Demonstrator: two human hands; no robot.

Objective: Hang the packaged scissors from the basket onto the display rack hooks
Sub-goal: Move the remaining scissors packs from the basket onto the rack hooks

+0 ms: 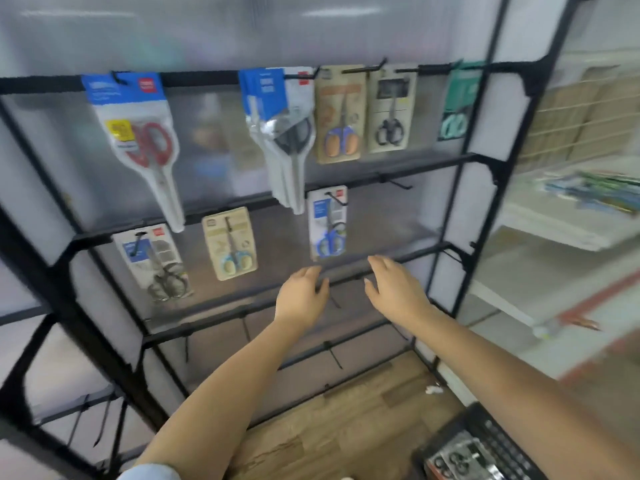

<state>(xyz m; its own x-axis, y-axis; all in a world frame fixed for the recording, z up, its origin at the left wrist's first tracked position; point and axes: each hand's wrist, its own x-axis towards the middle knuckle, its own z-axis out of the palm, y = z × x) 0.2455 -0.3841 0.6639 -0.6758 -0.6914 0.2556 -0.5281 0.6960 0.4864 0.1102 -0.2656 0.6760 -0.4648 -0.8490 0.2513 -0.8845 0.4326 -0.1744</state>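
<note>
The left hand (302, 296) and the right hand (394, 289) reach side by side toward the display rack (460, 199), fingers relaxed and spread, holding nothing. They hover just below the blue-handled scissors pack (327, 223), which hangs from a hook on the middle bar. Other packaged scissors hang along the top bar, among them a red-handled pack (138, 140) at far left. The black basket (491, 445) sits on the wooden floor at near right, with a scissors pack (457, 457) lying inside.
</note>
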